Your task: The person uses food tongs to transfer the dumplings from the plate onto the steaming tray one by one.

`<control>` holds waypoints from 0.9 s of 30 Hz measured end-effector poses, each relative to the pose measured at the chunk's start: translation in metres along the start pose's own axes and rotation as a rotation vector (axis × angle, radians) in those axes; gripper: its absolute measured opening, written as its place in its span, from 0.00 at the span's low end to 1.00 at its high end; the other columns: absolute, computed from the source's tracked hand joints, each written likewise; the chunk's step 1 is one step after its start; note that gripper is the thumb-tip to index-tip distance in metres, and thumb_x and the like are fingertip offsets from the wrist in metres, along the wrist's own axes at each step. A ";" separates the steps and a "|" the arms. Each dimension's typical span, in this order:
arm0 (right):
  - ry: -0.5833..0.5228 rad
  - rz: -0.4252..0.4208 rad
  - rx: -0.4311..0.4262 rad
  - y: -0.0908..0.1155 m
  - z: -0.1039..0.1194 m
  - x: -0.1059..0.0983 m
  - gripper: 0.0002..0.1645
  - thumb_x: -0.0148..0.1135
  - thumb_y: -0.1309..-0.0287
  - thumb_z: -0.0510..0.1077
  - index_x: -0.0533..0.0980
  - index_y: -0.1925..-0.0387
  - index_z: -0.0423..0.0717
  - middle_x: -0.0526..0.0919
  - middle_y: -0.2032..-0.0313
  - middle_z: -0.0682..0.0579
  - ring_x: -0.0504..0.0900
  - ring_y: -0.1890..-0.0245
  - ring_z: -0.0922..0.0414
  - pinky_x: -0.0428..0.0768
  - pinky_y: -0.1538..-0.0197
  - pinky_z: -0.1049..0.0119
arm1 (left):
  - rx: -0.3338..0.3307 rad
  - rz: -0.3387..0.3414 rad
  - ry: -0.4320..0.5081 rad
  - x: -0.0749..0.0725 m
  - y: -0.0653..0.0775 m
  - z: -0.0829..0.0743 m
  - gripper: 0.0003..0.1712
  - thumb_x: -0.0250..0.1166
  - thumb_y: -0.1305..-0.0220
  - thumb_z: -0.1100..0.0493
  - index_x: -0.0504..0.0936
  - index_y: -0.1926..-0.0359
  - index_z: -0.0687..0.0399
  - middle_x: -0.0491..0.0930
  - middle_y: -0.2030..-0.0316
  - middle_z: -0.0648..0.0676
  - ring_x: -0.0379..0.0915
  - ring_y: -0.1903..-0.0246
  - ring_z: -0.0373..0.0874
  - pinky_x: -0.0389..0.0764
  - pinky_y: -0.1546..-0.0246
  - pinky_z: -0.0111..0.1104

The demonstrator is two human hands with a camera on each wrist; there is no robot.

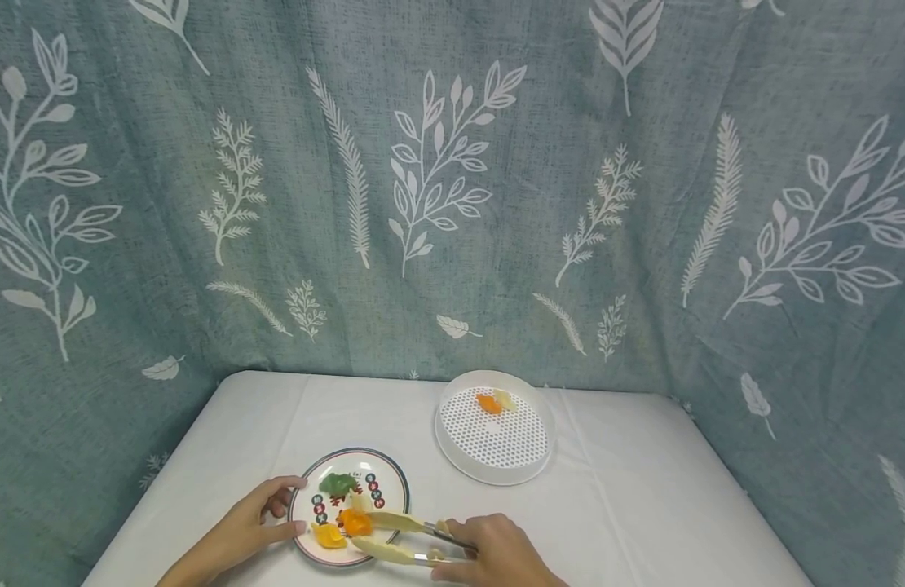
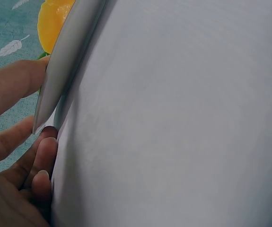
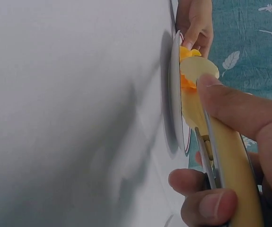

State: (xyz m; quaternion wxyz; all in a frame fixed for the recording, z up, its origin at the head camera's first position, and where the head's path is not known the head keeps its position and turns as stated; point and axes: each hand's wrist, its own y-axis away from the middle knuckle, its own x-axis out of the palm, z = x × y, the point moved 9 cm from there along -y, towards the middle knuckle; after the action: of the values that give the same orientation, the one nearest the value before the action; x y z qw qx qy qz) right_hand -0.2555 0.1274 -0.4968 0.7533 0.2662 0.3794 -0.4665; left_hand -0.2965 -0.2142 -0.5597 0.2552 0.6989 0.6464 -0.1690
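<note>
My left hand grips the left rim of a round patterned plate, thumb toward its near edge and curled fingers farther up. On the plate lie a green piece, a pale piece, an orange piece and a glossy yellow piece; their exact kind is unclear. In my right hand is a pair of tongs with pale yellow ends, spread apart. The upper end reaches the orange piece while the lower one lies over the plate's near rim. The right wrist view shows the thumb on the tongs' yellow handle.
Farther back on the white-covered table stands a round white perforated tray. It holds one orange piece and one pale piece. A green leaf-patterned curtain surrounds the table's back and sides.
</note>
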 end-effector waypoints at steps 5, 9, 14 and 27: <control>0.006 0.001 -0.001 -0.004 0.003 0.005 0.39 0.77 0.52 0.66 0.84 0.43 0.47 0.70 0.83 0.63 0.65 0.81 0.65 0.68 0.76 0.69 | -0.004 0.001 -0.008 0.001 0.000 0.001 0.46 0.83 0.54 0.42 0.77 0.36 0.53 0.75 0.54 0.51 0.68 0.57 0.45 0.70 0.56 0.42; 0.017 -0.009 -0.009 -0.007 0.002 0.007 0.39 0.76 0.51 0.66 0.85 0.44 0.46 0.74 0.81 0.67 0.66 0.80 0.66 0.69 0.75 0.69 | 0.008 0.001 -0.013 0.001 0.000 0.000 0.45 0.83 0.53 0.43 0.77 0.36 0.53 0.75 0.54 0.51 0.68 0.57 0.45 0.70 0.54 0.43; 0.019 -0.022 -0.023 -0.008 0.000 0.008 0.39 0.76 0.50 0.67 0.85 0.45 0.46 0.78 0.78 0.70 0.68 0.79 0.67 0.71 0.73 0.70 | 0.018 0.000 -0.009 0.000 -0.001 -0.001 0.44 0.82 0.52 0.43 0.77 0.36 0.53 0.75 0.55 0.51 0.68 0.57 0.45 0.71 0.52 0.44; -0.026 -0.062 -0.083 -0.006 0.002 0.001 0.35 0.75 0.48 0.64 0.84 0.45 0.46 0.86 0.71 0.69 0.70 0.81 0.69 0.73 0.73 0.71 | 0.008 -0.008 -0.022 -0.001 0.000 -0.001 0.45 0.82 0.52 0.42 0.77 0.36 0.53 0.74 0.55 0.51 0.67 0.57 0.45 0.71 0.56 0.41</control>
State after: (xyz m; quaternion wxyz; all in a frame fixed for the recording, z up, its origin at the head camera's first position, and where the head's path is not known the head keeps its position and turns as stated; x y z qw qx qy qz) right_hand -0.2600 0.1227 -0.4963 0.7539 0.2169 0.3966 -0.4768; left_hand -0.2964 -0.2140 -0.5582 0.2588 0.6954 0.6457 -0.1803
